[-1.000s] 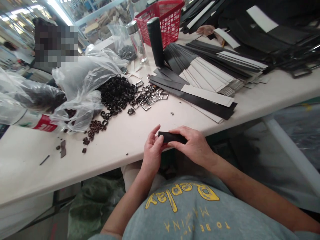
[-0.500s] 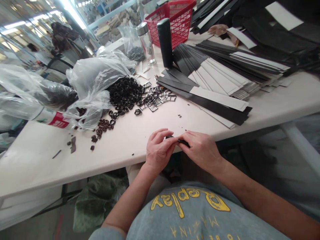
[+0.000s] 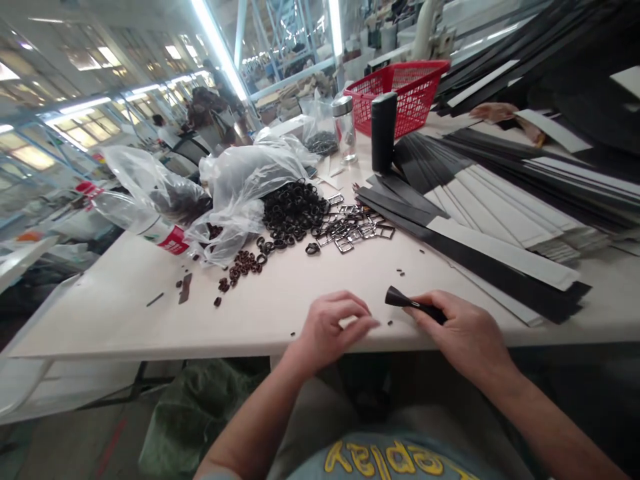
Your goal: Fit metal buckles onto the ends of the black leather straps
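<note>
In the head view my right hand (image 3: pixel 467 330) grips a folded black strap (image 3: pixel 397 297) whose flared end sticks out to the left past my fingertips. The rest of the strap is hidden in the palm. My left hand (image 3: pixel 327 330) hovers by the table's front edge, thumb and fingers apart, with nothing in it. A gap separates it from the strap. Beyond my hands lie a heap of small black loops (image 3: pixel 295 213), a scatter of metal buckles (image 3: pixel 356 228) and a small group of brown loops (image 3: pixel 245 265).
Black strips with pale backing (image 3: pixel 505 207) fan out at the right. A black flask (image 3: pixel 383 133), a glass bottle (image 3: pixel 345 133) and a red basket (image 3: pixel 420 100) stand behind. Plastic bags (image 3: pixel 240 180) and a clear bottle with a red label (image 3: pixel 173 240) are at the left.
My hands have come apart; the left has let go of the strap, while the right still holds it, now to the right. The camera view has tilted up and swung left.
</note>
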Tool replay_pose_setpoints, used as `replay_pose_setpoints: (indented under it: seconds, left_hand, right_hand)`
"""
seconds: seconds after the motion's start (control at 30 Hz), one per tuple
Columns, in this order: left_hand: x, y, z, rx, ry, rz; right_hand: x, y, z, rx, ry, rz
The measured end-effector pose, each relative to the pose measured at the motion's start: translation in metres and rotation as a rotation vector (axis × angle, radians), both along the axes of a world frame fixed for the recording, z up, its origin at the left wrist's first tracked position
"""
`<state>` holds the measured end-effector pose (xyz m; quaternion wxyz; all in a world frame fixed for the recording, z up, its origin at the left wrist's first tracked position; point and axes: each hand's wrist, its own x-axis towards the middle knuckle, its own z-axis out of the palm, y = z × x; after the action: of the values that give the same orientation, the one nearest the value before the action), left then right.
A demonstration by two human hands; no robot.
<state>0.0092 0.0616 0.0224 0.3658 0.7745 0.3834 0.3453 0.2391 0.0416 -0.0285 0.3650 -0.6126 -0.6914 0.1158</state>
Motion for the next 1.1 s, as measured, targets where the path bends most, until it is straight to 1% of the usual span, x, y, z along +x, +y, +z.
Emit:
replay_pose_setpoints:
  seconds: [0.07, 0.13, 0.23, 0.33, 0.43, 0.6, 0.73, 0.83, 0.93, 1.1]
  left_hand:
    - [-0.021, 0.031, -0.005, 0.106, 0.092, 0.199]
    - [-0.041, 0.062, -0.012, 0.194, 0.231, 0.329]
    - [-0.059, 0.099, -0.023, 0.215, 0.396, 0.425]
    - [-0.062, 0.117, -0.031, 0.15, 0.429, 0.476]
    - [-0.062, 0.124, -0.036, 0.1, 0.355, 0.523]
    - [-0.067, 0.124, -0.044, 0.017, 0.154, 0.593]
    - [-0.064, 0.12, -0.052, -0.114, -0.03, 0.581]
    - [-0.059, 0.117, -0.055, -0.17, -0.097, 0.552]
    - [-0.058, 0.114, -0.052, -0.126, -0.103, 0.546]
    - [-0.065, 0.111, -0.044, 0.046, -0.055, 0.578]
  right_hand:
    - [0.0, 0.0, -0.003, -0.009, 0.001, -0.006]
    - [-0.002, -0.001, -0.005, -0.01, -0.009, -0.016]
    - [-0.003, -0.002, -0.006, 0.004, -0.037, -0.027]
    - [-0.003, -0.002, -0.007, 0.03, -0.052, -0.026]
    - [-0.003, -0.002, -0.006, 0.037, -0.053, -0.021]
    - [-0.003, -0.002, -0.006, 0.029, -0.055, -0.024]
    - [-0.003, -0.002, -0.006, 0.029, -0.053, -0.022]
    - [-0.003, -0.002, -0.006, 0.025, -0.051, -0.022]
    - [-0.003, -0.002, -0.005, 0.021, -0.056, -0.022]
    - [-0.004, -0.001, -0.005, 0.015, -0.054, -0.021]
